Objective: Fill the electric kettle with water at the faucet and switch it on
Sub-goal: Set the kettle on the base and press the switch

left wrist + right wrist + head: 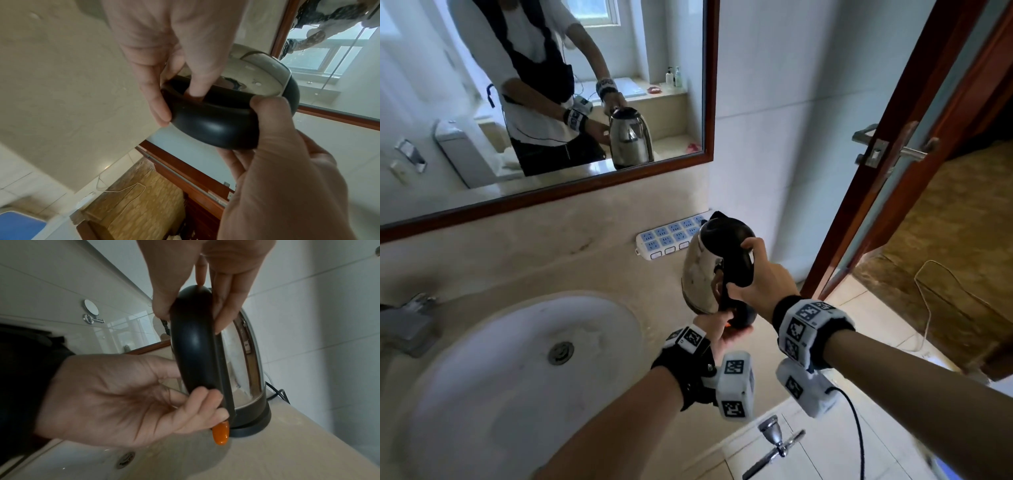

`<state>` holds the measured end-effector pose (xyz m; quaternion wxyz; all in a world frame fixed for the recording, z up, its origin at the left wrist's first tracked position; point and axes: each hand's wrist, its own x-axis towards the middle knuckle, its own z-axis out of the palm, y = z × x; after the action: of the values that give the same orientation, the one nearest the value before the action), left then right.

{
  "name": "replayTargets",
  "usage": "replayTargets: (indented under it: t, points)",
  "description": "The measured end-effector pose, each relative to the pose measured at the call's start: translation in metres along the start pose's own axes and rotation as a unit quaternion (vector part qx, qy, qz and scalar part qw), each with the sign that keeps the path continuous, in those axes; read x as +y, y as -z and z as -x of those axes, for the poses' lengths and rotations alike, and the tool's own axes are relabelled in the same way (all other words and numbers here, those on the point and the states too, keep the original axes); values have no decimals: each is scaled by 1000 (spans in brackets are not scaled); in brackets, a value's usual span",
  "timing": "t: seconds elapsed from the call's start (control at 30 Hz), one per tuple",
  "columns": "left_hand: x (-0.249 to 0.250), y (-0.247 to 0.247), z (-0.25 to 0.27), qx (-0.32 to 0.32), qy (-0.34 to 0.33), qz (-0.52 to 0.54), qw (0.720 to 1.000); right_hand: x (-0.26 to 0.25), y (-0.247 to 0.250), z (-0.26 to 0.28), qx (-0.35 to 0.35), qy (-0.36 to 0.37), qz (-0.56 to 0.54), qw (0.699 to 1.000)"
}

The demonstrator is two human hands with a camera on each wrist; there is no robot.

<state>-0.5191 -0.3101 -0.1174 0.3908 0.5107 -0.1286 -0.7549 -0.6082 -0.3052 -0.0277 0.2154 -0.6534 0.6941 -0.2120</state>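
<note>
The steel kettle point(700, 274) with a black lid and handle stands on its black base point(252, 429) on the counter, right of the sink. My right hand point(743, 270) grips the top of the handle point(193, 340). My left hand point(722, 320) curls round the handle's lower end, its fingertips point(216, 402) on top of the orange switch point(221, 433). In the left wrist view a finger point(197, 87) presses the switch from inside the handle loop. The lid is down, so the inside is hidden. The faucet point(410, 322) is at the far left.
The white sink point(517, 359) lies left of the kettle. A blue and white power strip point(671, 236) sits against the wall behind it. A mirror point(534, 102) hangs above the counter. A wooden door point(893, 154) stands open on the right.
</note>
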Motion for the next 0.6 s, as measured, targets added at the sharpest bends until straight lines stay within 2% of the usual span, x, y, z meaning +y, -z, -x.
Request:
replayTargets:
  t: [0.3, 0.47, 0.6]
  points:
    - [26, -22, -54, 37, 5, 4, 999, 14, -6, -70, -50, 4, 9, 999]
    - [25, -23, -68, 54, 27, -26, 998, 20, -15, -86, -78, 9, 27, 997]
    - [25, -22, -69, 50, 21, -16, 998, 21, -18, -88, -81, 21, 46, 995]
